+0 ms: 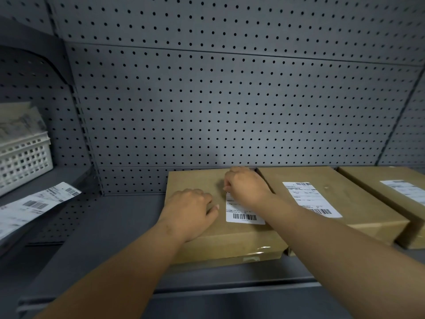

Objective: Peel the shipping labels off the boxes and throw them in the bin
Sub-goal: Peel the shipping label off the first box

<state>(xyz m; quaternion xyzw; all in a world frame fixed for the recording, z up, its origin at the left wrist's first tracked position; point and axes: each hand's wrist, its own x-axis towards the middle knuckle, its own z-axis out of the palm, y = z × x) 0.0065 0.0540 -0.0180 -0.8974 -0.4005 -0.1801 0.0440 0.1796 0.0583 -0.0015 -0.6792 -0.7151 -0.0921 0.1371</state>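
Three flat brown boxes lie side by side on a grey shelf. The nearest box [202, 240] carries a white shipping label [241, 212] with a barcode. My left hand [190, 210] rests on the box top left of the label, fingers curled down against the cardboard. My right hand [245, 185] is at the label's far edge, fingertips pinching its upper corner; the label's top is hidden under that hand. The middle box [358, 203] has its own label [310, 199]. The right box [404, 176] shows a label [404, 189] too.
A white slotted basket [23, 157] with papers in it stands on the adjacent shelf at left. A loose peeled label [36, 203] lies in front of it. A grey pegboard wall [230, 100] closes the back. Bare shelf surface [115, 226] stretches left of the boxes.
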